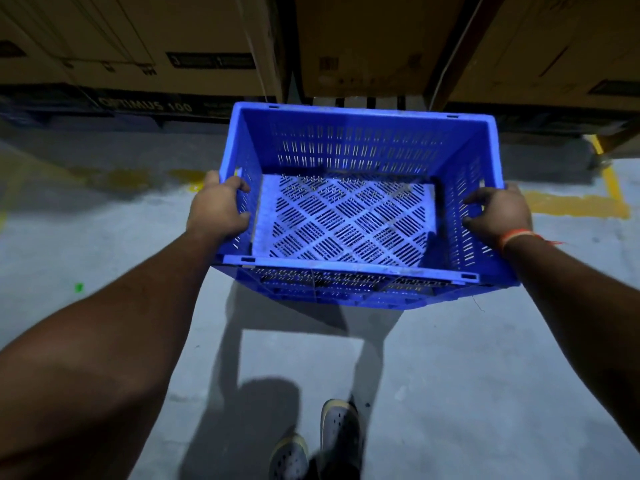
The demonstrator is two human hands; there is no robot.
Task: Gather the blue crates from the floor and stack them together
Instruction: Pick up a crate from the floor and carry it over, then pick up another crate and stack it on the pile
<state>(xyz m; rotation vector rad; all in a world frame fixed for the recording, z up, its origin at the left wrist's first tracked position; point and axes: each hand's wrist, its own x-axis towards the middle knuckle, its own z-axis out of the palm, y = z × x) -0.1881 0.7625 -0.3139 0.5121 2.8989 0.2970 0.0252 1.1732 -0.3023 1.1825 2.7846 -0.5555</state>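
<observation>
An empty blue slotted crate [356, 143] hangs in front of me above the grey floor, casting a shadow below. My left hand [216, 207] grips its left wall, fingers curled over the rim into the inside. My right hand [498, 211] grips the right wall the same way, with an orange band on the wrist. The edge of what looks like a second blue crate [346, 292] shows just under the near wall; whether it is nested beneath I cannot tell.
Large cardboard boxes [363, 43] on dark pallets [138, 105] line the far side. Yellow floor markings [575, 202] run at right and faded ones at left. My feet in grey shoes [337, 431] stand on the concrete floor [467, 375].
</observation>
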